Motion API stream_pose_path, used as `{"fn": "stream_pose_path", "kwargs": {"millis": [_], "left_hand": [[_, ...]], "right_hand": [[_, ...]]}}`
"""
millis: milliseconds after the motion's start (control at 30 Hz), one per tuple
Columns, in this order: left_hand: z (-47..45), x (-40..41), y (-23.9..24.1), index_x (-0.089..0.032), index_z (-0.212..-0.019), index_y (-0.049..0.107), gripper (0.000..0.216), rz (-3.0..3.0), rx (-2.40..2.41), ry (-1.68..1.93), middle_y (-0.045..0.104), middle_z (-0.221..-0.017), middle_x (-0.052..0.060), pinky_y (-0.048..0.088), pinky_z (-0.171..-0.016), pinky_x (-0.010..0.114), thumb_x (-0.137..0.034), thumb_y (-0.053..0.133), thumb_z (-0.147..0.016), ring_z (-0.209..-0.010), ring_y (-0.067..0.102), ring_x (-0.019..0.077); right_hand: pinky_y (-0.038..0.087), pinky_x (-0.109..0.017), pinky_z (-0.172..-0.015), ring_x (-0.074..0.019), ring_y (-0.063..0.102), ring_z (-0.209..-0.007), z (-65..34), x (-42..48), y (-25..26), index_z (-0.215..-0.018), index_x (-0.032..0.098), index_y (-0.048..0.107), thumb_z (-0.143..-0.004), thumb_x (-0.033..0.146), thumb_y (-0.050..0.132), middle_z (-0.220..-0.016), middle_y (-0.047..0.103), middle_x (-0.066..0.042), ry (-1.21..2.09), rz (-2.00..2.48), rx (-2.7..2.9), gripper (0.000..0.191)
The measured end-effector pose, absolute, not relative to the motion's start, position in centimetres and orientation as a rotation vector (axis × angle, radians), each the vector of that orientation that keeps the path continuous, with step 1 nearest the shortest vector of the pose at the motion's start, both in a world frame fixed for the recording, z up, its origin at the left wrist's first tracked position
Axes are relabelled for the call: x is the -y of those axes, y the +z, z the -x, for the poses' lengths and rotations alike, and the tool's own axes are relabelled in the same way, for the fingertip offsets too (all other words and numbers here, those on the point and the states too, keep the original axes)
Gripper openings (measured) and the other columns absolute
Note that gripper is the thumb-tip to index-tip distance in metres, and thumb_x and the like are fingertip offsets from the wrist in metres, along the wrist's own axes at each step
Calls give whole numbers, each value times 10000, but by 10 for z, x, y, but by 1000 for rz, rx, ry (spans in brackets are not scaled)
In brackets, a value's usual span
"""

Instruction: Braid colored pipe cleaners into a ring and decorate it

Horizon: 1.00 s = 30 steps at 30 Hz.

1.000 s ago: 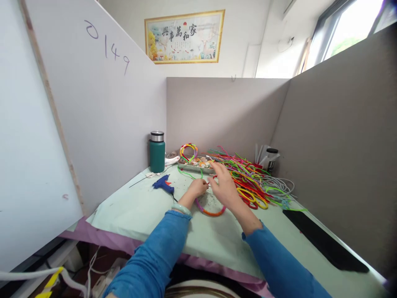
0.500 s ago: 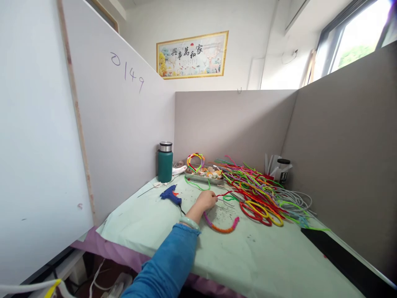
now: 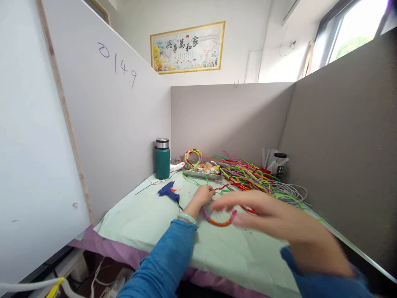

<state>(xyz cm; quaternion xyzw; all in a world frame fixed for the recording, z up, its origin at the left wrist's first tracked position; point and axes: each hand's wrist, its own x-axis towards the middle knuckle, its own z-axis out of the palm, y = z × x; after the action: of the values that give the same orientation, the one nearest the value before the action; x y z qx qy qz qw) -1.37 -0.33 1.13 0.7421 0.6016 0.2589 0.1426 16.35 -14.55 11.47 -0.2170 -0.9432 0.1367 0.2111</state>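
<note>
One metal tray (image 3: 202,176) has one multicoloured ring (image 3: 186,159) at its left end. Left of the tray are one teal bottle (image 3: 162,163) and, nearer, one glue gun (image 3: 169,191). In front of it are two hands, left hand (image 3: 203,194) and right hand (image 3: 273,211), one bangle (image 3: 187,218), one red stem (image 3: 221,188) and one curved wrapped strip (image 3: 221,224). Right of it lie uncountable fuzzy stems (image 3: 248,176).

Single head-worn view, forward and down across the tabletop (image 3: 133,219)

We've got our right hand (image 3: 276,213) back in frame since half a second ago: blurred, partly hiding red scissor handles (image 3: 249,210).
</note>
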Motion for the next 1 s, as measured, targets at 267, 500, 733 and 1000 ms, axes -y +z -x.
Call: {"fn": "stream_pose_path", "kwargs": {"millis": [267,500,733,1000], "left_hand": [[12,8,13,-155,-860,719,291,-2156,-1787,762,702,-741,68,437,-699,225,-234,442,-814,-723,604,148],[10,10,14,-169,-877,719,280,-2172,-1763,778,708,-752,60,433,-694,214,-263,463,-814,-722,609,142],[14,6,13,-157,-894,705,278,-2112,-1866,832,709,-810,88,425,-670,228,-239,447,-828,-739,612,157],[14,0,10,-161,-854,703,249,-2111,-1882,830,702,-769,76,410,-665,230,-249,472,-823,-732,604,158]], "right_hand": [[409,-353,-780,-275,589,-984,-115,41,50,-925,144,703,-936,348,346,-984,682,-154,-261,1598,2323,411],[355,-336,-808,-247,504,-1064,-121,32,16,-961,199,678,-893,253,448,-1088,648,-92,-389,1421,2110,246],[344,-316,-800,-206,526,-903,-123,31,9,-850,198,674,-924,271,405,-903,667,-71,-404,1236,2186,288],[344,-293,-846,-206,501,-1012,-126,29,7,-1003,189,644,-893,253,462,-1034,628,-81,-350,1367,2086,223]]}}
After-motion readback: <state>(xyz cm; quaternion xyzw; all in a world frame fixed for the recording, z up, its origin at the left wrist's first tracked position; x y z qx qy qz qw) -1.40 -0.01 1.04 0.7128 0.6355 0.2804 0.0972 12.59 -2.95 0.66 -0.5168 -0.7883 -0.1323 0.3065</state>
